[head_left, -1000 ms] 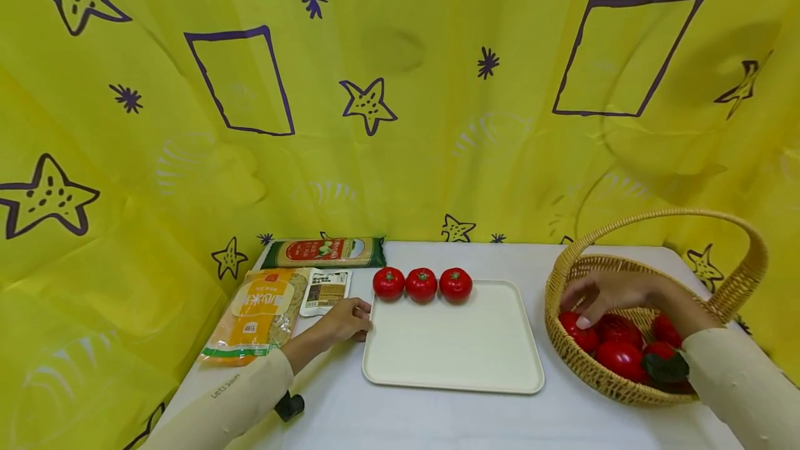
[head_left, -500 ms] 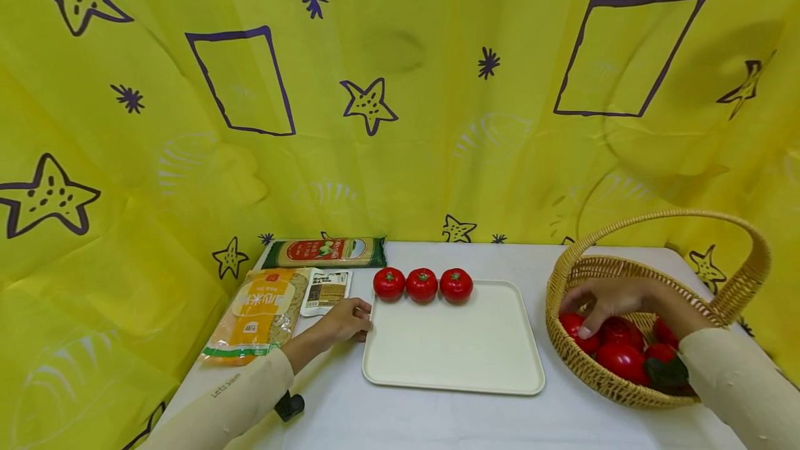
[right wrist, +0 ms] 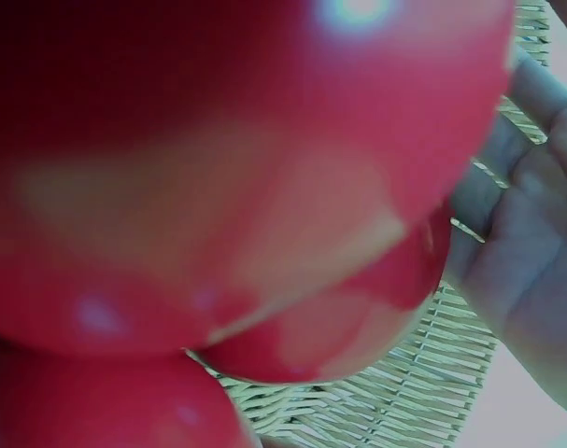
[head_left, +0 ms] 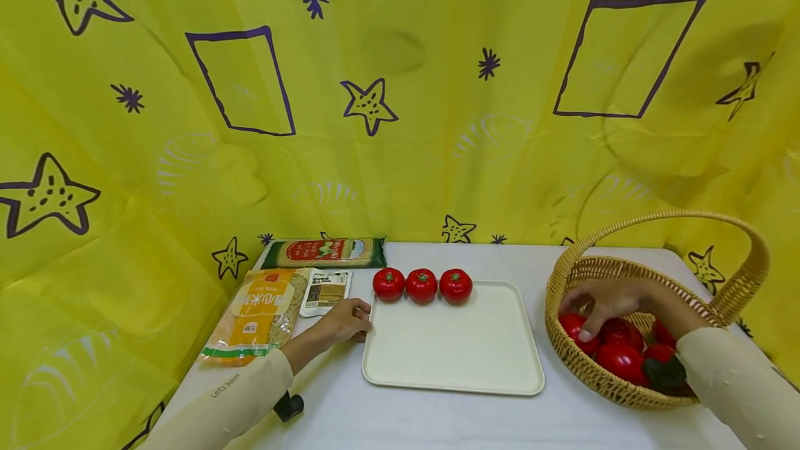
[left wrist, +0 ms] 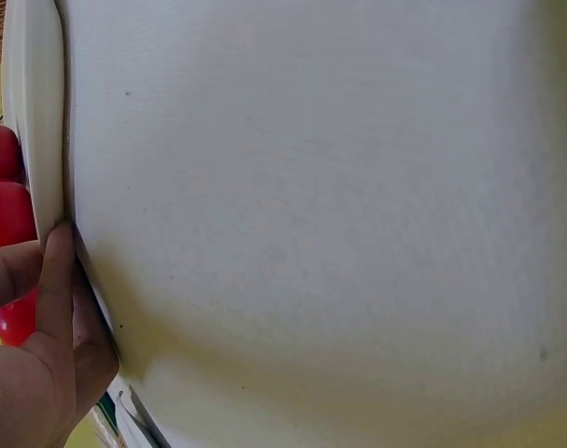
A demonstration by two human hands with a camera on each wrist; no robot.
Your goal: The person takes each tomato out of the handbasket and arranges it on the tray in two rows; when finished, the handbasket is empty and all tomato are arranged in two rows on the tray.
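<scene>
In the head view, my left hand (head_left: 345,319) holds the left rim of a cream rectangular tray (head_left: 453,349), its fingertips at the edge. The left wrist view shows the fingers (left wrist: 56,280) on that rim. Three red tomatoes (head_left: 421,285) stand in a row along the tray's far left side. My right hand (head_left: 615,297) reaches into a wicker basket (head_left: 600,384) on the right and grips a tomato (head_left: 578,330), thumb on top. Its other fingers are partly hidden behind the tomato. Close to the right wrist camera, large red round shapes (right wrist: 311,336) fill much of the view.
More red produce (head_left: 621,361) and a dark green piece (head_left: 665,371) lie in the basket, under its arched handle (head_left: 675,214). Left of the tray are an orange-labelled bag (head_left: 256,311), a white pouch (head_left: 325,290) and a green long packet (head_left: 328,252). A yellow curtain hangs behind.
My right hand has settled a little further onto the tomato in the basket, its thumb now against the tomato's side. The left hand, tray and row of tomatoes have stayed still.
</scene>
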